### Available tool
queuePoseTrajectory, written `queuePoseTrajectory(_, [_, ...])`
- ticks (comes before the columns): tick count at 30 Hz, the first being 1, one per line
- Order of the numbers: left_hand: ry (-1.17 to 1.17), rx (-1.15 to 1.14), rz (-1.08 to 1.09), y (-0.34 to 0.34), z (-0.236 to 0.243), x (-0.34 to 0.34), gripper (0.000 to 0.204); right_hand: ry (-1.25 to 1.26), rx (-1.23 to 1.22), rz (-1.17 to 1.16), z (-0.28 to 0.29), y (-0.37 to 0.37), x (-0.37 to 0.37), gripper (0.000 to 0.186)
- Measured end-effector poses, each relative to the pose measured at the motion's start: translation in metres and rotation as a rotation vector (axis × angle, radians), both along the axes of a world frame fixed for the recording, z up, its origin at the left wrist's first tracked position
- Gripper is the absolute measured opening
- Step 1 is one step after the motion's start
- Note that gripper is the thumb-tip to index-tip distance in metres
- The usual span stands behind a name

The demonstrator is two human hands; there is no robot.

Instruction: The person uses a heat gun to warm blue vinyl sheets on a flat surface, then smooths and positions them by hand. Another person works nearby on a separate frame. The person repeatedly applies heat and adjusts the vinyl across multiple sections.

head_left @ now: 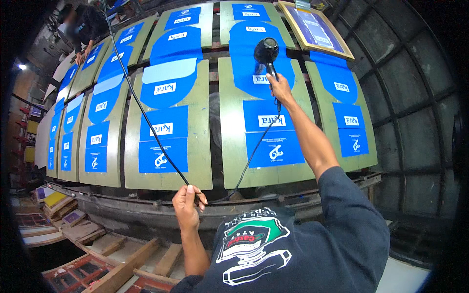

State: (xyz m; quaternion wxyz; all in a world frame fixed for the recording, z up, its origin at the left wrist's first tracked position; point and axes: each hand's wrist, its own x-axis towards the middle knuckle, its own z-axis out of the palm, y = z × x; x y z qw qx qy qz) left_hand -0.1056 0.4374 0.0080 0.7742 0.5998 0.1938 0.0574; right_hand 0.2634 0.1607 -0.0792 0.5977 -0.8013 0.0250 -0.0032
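Dryer point(267, 51) above sheet point(246, 58), cord point(146, 119) across board edges point(205, 146); gaps point(216, 127) between

It's a printing workshop; boards point(200, 146) bear printed blue pieces point(177, 144) and a framed screen point(315, 30).

Your right arm point(311, 134) extends forward, elbow point(324, 165) slightly bent; the right hand point(279, 88) is curled in a firm grip. Your left forearm point(194, 249) reaches less far; the left hand point(189, 198) pinches, thumb point(190, 189) pointing forward.

Dk tee point(332, 244), short slvs point(342, 195); wht-outlined print point(254, 244) w/ some grn & red; forearms point(312, 134) bare.
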Motion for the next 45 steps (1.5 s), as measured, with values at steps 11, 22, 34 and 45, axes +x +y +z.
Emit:
queuePoseTrajectory(11, [-0.001,0.032,-0.038,-0.007,0.006,0.012,0.03,0.053,-0.057,0.011,0.004,-0.014,-0.026,0.035])
queuePoseTrajectory(22, [-0.04,0.002,-0.046,-0.012,0.013,0.018,0.029,0.075,-0.074,-0.043,-0.002,-0.049,-0.037,0.04])
queuePoseTrajectory(34, [-0.017,-0.031,-0.084,-0.019,0.01,0.029,0.028,0.042,0.013,-0.118,-0.007,-0.078,-0.017,0.036])
queuePoseTrajectory(45, [-0.023,0.028,0.013,-0.003,0.007,0.018,0.03,0.107,0.077,0.027,-0.009,-0.049,0.008,0.037])
